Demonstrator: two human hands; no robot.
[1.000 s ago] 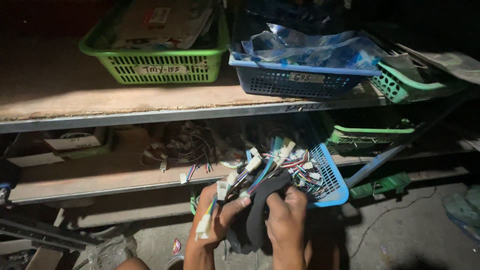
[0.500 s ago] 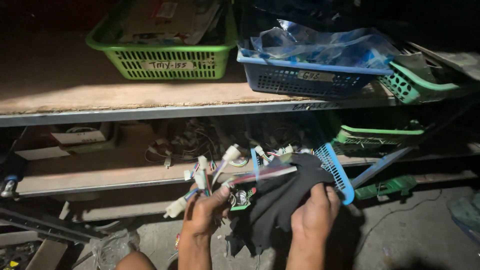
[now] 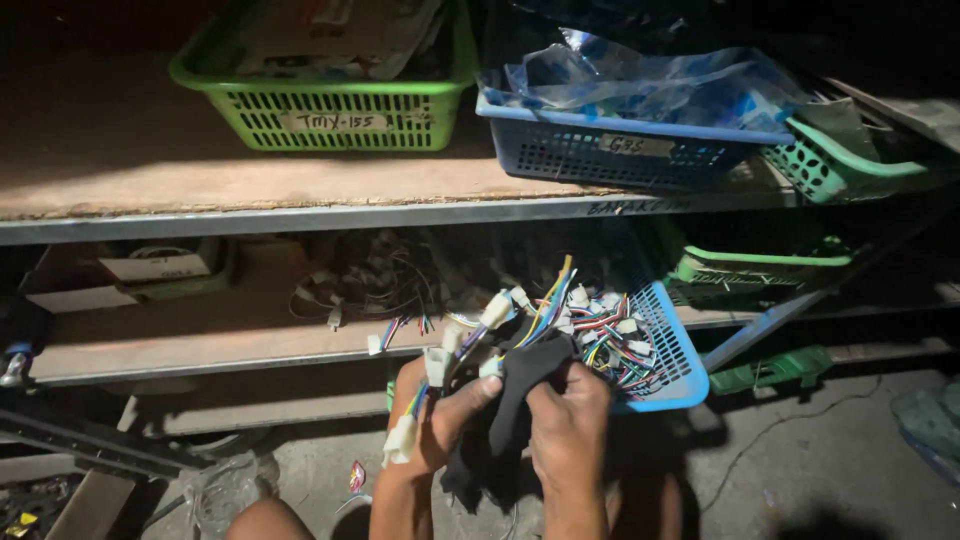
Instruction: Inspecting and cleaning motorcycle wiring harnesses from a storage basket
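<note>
Dim storeroom, wooden shelf (image 3: 250, 190) above concrete floor (image 3: 800, 470). Our left hand (image 3: 440, 415) and right hand (image 3: 570, 420) gripped wire harness (image 3: 520, 385), long axis upright, connectors up.

You look into a dim storage spot lit only from your side. A wooden shelf (image 3: 200, 185) with a metal front edge carries a green basket (image 3: 330, 110), a blue basket (image 3: 620, 150) filled with clear plastic bags (image 3: 660, 85), and a teal basket (image 3: 840, 170). A lower shelf (image 3: 180, 345) runs beneath it. Below lies a grey concrete floor (image 3: 820, 460), deep in shadow.
</note>
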